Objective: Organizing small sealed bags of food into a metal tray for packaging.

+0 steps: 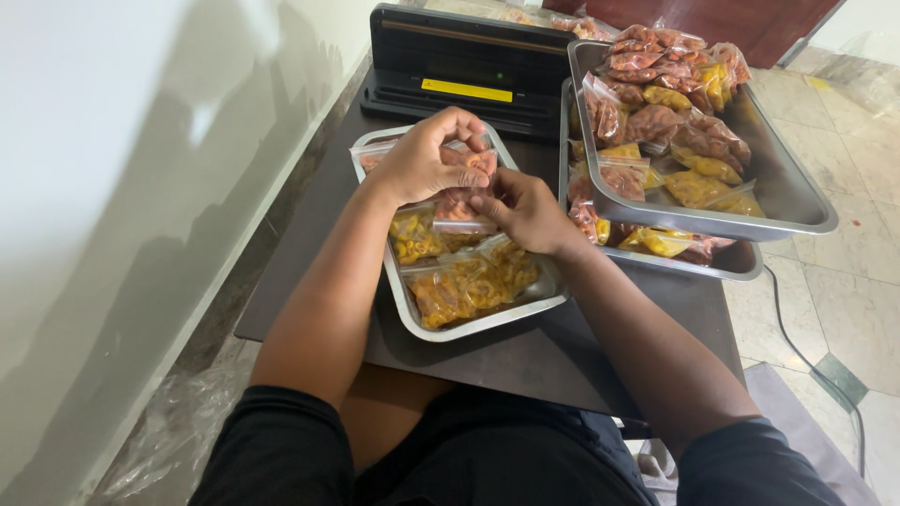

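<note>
Stacked trays (797, 201) crowding right side

Both hands (469, 183) pinch, seemingly, a snack bag (459, 201).

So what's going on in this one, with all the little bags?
A person seated at a dark table works both hands over a small steel tray of clear snack bags. The left hand and right hand pinch one small bag of orange snacks between them. To the right, two stacked steel trays hold many more filled bags. A black vacuum sealer sits behind.
</note>
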